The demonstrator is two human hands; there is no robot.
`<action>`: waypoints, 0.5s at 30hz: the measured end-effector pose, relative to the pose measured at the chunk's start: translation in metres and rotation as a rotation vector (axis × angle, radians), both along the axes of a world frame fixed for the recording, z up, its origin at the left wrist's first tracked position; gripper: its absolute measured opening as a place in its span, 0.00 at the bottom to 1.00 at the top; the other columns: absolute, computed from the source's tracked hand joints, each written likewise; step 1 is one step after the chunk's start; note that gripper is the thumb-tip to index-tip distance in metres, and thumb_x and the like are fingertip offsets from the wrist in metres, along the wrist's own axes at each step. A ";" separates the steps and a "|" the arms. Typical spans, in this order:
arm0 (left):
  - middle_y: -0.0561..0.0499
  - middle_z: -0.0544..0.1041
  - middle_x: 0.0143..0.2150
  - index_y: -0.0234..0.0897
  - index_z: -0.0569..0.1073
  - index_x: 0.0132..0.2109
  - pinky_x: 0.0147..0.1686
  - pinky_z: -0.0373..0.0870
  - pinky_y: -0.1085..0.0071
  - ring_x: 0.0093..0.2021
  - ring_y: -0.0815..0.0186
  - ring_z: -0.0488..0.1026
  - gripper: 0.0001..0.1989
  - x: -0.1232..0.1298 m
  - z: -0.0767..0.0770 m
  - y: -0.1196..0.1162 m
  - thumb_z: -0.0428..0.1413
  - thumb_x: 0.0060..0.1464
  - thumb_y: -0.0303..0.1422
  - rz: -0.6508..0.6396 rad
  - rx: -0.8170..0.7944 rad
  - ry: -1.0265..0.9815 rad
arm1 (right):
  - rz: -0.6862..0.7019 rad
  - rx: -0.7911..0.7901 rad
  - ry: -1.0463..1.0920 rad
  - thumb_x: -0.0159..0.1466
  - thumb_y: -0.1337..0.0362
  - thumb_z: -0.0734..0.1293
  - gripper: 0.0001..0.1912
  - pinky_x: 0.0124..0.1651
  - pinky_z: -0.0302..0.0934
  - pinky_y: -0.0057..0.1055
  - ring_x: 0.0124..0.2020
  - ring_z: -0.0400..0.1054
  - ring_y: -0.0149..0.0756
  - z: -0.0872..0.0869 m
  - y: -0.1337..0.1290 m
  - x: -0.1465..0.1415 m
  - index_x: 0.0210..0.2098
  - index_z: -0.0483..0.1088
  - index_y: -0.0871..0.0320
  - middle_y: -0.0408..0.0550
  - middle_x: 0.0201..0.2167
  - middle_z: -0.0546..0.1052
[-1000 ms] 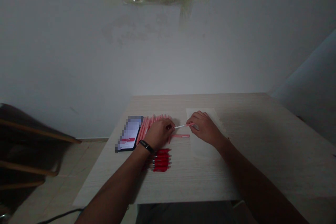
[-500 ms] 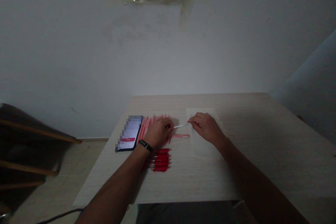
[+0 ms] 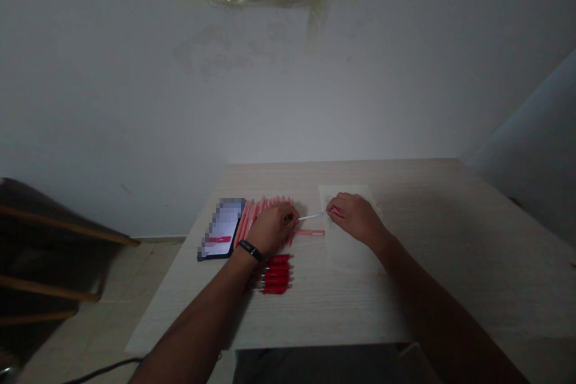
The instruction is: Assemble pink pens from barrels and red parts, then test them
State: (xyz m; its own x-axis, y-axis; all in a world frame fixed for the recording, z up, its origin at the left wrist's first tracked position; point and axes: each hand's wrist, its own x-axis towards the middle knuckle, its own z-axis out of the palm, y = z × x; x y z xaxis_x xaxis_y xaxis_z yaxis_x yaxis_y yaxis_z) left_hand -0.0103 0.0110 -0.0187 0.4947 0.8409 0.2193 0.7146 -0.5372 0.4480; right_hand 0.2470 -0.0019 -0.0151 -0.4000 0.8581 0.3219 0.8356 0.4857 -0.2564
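White refill [image 3: 311,216] is held over the counter [image 3: 432,264], pinched at its 9 o'clock end by left hand [image 3: 272,229] fingers. Pink pen barrel [image 3: 335,212] is grasped by right hand [image 3: 355,219] fingers, shifted toward 3 o'clock since the earlier frame, above paper sheet [image 3: 348,255].

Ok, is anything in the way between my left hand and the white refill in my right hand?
Nothing visible blocks it. The white refill runs from the right hand to the fingertips of the left hand. The pink pen lies on the table just below the refill, not across it.
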 end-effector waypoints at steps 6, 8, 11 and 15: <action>0.46 0.78 0.38 0.37 0.79 0.38 0.42 0.66 0.68 0.41 0.62 0.73 0.06 0.010 -0.005 0.002 0.56 0.59 0.29 -0.028 -0.001 0.054 | -0.092 -0.041 -0.038 0.65 0.67 0.65 0.06 0.38 0.53 0.29 0.34 0.67 0.34 0.001 0.003 0.010 0.34 0.75 0.56 0.46 0.32 0.75; 0.46 0.77 0.39 0.37 0.79 0.38 0.40 0.66 0.68 0.41 0.62 0.72 0.06 0.014 -0.007 0.003 0.56 0.58 0.30 -0.050 0.010 0.065 | -0.082 -0.041 -0.034 0.66 0.67 0.65 0.06 0.38 0.53 0.29 0.35 0.67 0.34 0.001 0.003 0.009 0.34 0.75 0.56 0.46 0.32 0.76; 0.46 0.76 0.39 0.37 0.79 0.39 0.41 0.66 0.68 0.41 0.61 0.72 0.06 0.017 -0.011 0.004 0.57 0.59 0.32 -0.076 0.029 0.076 | -0.064 -0.041 -0.024 0.66 0.66 0.65 0.06 0.39 0.53 0.29 0.35 0.68 0.34 0.000 0.002 0.005 0.34 0.75 0.56 0.46 0.32 0.76; 0.45 0.76 0.40 0.37 0.79 0.39 0.43 0.67 0.67 0.43 0.61 0.72 0.06 0.015 -0.015 0.005 0.58 0.59 0.32 -0.081 0.029 0.072 | -0.071 -0.038 -0.025 0.65 0.66 0.66 0.05 0.39 0.53 0.29 0.35 0.68 0.35 0.001 0.000 0.003 0.34 0.75 0.56 0.46 0.32 0.75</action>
